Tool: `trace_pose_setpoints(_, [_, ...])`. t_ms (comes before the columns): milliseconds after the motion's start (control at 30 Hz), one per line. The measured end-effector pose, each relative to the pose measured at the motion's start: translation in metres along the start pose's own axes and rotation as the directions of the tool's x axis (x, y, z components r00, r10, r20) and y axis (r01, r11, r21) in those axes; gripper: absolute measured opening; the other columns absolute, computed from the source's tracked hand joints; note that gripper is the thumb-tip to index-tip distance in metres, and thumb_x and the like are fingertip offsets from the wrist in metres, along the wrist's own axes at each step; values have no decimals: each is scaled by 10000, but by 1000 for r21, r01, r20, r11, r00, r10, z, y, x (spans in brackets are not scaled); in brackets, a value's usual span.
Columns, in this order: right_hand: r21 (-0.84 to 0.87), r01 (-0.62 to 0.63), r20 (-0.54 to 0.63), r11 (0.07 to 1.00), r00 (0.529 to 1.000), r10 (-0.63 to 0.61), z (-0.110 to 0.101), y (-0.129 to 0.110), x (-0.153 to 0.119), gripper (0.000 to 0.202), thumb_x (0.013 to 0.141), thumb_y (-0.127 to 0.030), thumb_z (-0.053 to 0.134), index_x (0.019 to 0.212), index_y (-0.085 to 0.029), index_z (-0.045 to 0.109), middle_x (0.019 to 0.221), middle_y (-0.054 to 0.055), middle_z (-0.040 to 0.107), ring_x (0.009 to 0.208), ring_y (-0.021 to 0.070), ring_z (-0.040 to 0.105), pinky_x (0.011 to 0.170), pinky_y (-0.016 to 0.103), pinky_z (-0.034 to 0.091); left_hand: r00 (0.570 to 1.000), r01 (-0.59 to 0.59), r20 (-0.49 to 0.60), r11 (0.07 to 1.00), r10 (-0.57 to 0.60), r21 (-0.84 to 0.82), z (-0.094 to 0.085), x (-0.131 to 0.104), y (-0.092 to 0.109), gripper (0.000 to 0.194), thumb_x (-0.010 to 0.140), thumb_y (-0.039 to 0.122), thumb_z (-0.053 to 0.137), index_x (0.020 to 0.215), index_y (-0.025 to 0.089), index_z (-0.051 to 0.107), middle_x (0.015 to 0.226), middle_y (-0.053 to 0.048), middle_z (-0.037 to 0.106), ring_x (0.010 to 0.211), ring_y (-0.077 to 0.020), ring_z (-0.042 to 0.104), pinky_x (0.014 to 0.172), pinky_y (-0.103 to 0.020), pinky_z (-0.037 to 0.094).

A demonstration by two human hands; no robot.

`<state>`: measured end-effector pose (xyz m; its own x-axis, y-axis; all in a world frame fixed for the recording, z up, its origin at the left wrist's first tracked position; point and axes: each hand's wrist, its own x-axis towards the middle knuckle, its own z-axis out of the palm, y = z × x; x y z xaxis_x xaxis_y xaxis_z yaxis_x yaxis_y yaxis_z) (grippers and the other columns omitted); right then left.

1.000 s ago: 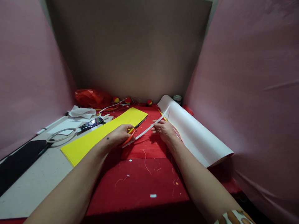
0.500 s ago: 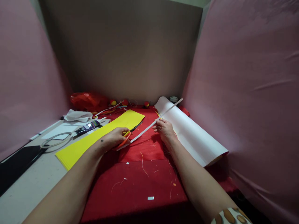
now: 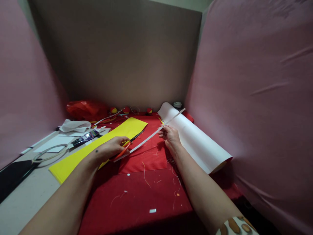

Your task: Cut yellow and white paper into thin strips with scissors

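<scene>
My left hand [image 3: 114,147] is closed around the orange and yellow handles of the scissors [image 3: 126,146], whose dark blades point up and to the right. Between thumb and fingers, my right hand [image 3: 170,135] pinches a long, narrow white strip [image 3: 149,137]. The strip runs slantwise from beside the scissors' handles, past my right fingers, to a free end over the white roll. Beneath both hands lies a red corrugated sheet [image 3: 149,158]. A yellow sheet stack [image 3: 85,153] lies under and beside my left forearm.
A large white paper roll [image 3: 193,140] lies right of my right hand. Left are a dark packet [image 3: 85,137], a looped handle [image 3: 52,151] and white papers. Along the back sit a red plastic bag [image 3: 86,110] and red-yellow balls [image 3: 126,110]. Scraps and threads dot the red cloth [image 3: 132,209].
The whole view has shifted, so most things appear slightly further left. My hands still hold the scissors and the strip in nearly the same positions over the red sheet.
</scene>
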<state>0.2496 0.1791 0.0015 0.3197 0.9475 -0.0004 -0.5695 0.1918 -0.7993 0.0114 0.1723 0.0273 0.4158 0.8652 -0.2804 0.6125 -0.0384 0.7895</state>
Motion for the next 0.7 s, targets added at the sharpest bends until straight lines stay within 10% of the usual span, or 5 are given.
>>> trace_pose_setpoints(700, [40,53,-147,998,988,-47,-7,-7,10,91,690,-130,565,685,-150,476,433,-70,525,318,89,527,265,148,359,993,-45,116,998,39,46,-5,3,-9,451,531,315,643,947,168,553,702,12,588,550,-128,520,462,-205,366])
